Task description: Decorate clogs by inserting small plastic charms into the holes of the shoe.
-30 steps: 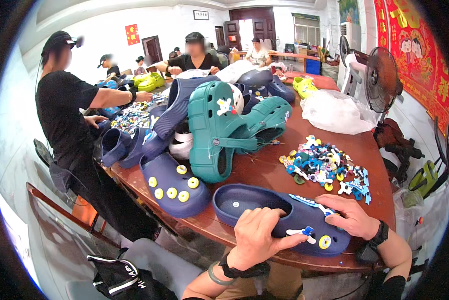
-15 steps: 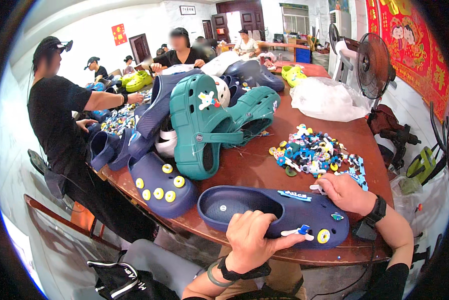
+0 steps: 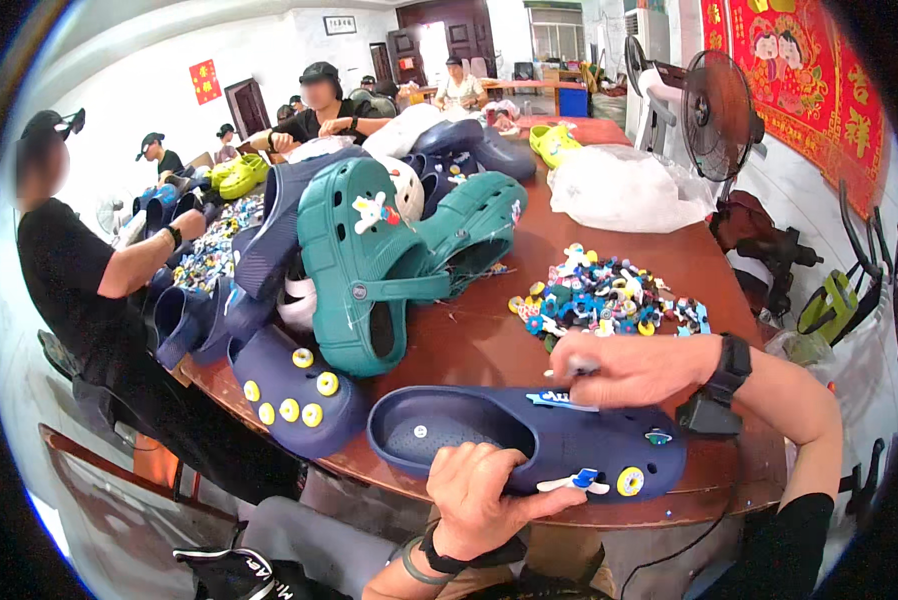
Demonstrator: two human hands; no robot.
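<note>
A navy clog [image 3: 609, 440] lies sideways at the near table edge, its toe to the right. My left hand [image 3: 479, 500] is closed on the clog's near side, thumb along the outside beside a white-and-blue charm [image 3: 584, 481]. A yellow ring charm [image 3: 630, 481], a small green planet-like charm [image 3: 659, 436] and a light-blue lettered charm [image 3: 559, 400] sit on its upper. My right hand [image 3: 629, 365] hovers over the clog's far side, fingers curled and slightly blurred; whatever small thing they pinch is mostly hidden. Just beyond it lies a pile of mixed charms [image 3: 609, 295].
Left of my clog stands another navy clog [image 3: 294, 390] with yellow ring charms. Green clogs [image 3: 354, 240] and more navy ones are heaped behind. A white plastic bag [image 3: 629, 190] lies far right, near a fan [image 3: 717, 115]. Co-workers [image 3: 79, 260] work along the table's left and far sides.
My right hand has moved left from the clog's toe area to above the lettered charm, its fingers curling in. My left hand keeps its grip. The whole view has shifted slightly.
</note>
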